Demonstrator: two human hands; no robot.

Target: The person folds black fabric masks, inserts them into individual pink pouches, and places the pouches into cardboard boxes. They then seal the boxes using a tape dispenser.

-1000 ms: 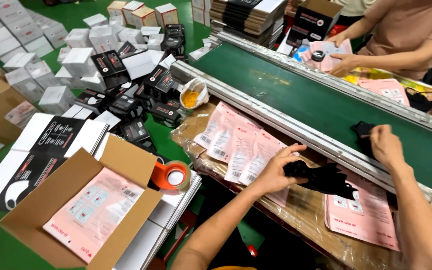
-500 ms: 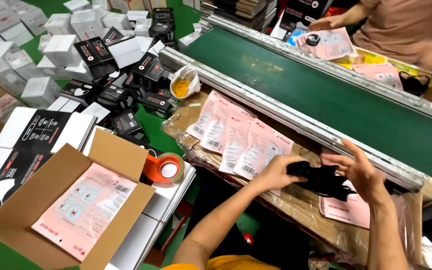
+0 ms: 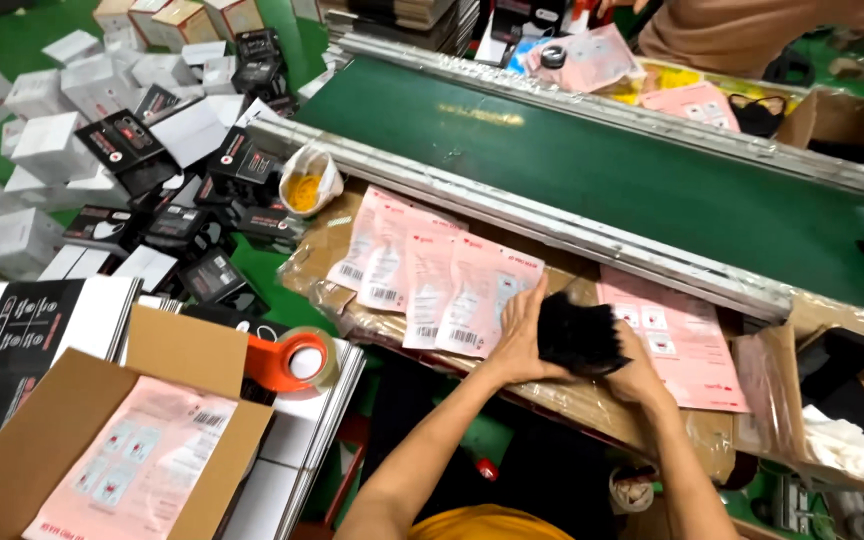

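Both hands, left [image 3: 522,335] and right [image 3: 637,365], grip a black fabric bundle [image 3: 577,338]; loose edges risk snagging pink pouches [image 3: 432,280] at nine o'clock.

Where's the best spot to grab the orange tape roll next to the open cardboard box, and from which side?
Take the orange tape roll by its rim, thumb through the open core, coming from above right. It lies nearly flat with the hole facing up, and the cardboard box flap crowds its left side.
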